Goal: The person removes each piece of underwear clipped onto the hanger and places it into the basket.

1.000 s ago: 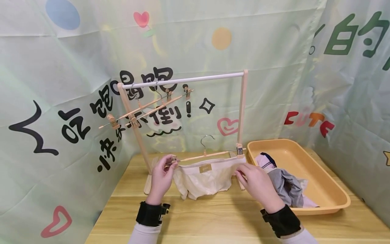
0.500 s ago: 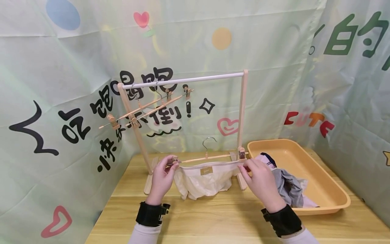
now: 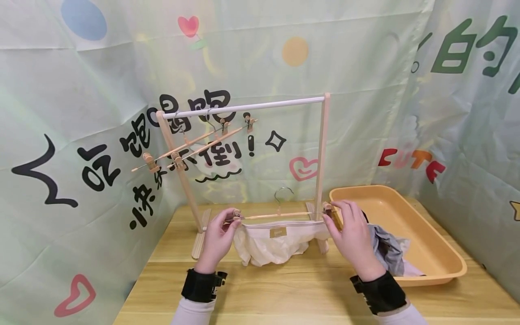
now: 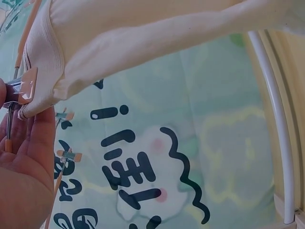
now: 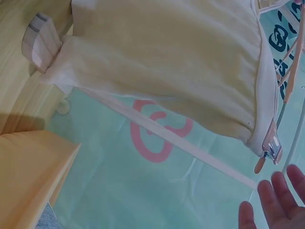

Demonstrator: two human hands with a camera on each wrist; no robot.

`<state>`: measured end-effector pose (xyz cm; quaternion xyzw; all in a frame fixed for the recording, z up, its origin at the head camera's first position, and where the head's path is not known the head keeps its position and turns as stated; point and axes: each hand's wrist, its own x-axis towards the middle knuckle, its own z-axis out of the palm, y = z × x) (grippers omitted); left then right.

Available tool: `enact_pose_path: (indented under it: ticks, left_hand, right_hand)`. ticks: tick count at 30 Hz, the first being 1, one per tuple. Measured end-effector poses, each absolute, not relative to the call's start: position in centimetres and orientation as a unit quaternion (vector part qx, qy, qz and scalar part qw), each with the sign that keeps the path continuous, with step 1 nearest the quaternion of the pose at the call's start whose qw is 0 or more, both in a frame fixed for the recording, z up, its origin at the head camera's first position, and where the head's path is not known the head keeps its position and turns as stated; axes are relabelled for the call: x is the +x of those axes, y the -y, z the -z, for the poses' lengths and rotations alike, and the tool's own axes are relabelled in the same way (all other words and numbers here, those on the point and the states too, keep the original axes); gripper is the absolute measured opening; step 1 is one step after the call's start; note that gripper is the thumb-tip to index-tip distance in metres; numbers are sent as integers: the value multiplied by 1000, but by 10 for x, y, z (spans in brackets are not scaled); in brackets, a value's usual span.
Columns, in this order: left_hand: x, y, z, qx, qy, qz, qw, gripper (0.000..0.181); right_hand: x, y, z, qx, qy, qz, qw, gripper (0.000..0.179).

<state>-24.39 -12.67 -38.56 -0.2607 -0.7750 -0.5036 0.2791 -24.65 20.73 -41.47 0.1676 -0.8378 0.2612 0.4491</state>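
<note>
A cream garment point(image 3: 272, 246) with an elastic waistband and tan label hangs from a wooden clip hanger point(image 3: 280, 215) with a metal hook. My left hand point(image 3: 219, 237) pinches the hanger's left clip point(image 4: 21, 88), thumb in front and fingers behind; this clip bites the waistband. My right hand point(image 3: 353, 232) is at the hanger's right end, fingers spread around the right clip point(image 3: 327, 208). In the right wrist view that clip point(image 5: 271, 145) bites the waistband corner, and the visible fingers point(image 5: 274, 198) stand a little apart from it.
Behind stands a small wooden rack with a white rail point(image 3: 252, 106). Two clip hangers point(image 3: 203, 144) without clothes hang at its left. A yellow tray point(image 3: 430, 234) on the right holds grey cloth point(image 3: 383, 246) and other cloth pieces. Printed curtains point(image 3: 357, 67) surround the wooden table point(image 3: 280, 293).
My right hand has moved from the garment's right edge up and right to the clip, its fingers spreading. The hanger has shifted slightly right and down. My left hand keeps its hold.
</note>
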Motion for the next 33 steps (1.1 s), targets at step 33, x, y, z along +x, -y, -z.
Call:
enact_pose_path:
  ticks: [33]
  left_hand:
    - [-267,131,414,-267,777,501,272,20]
  right_hand:
    - [-247,-220,408,141,891,-352,248,47]
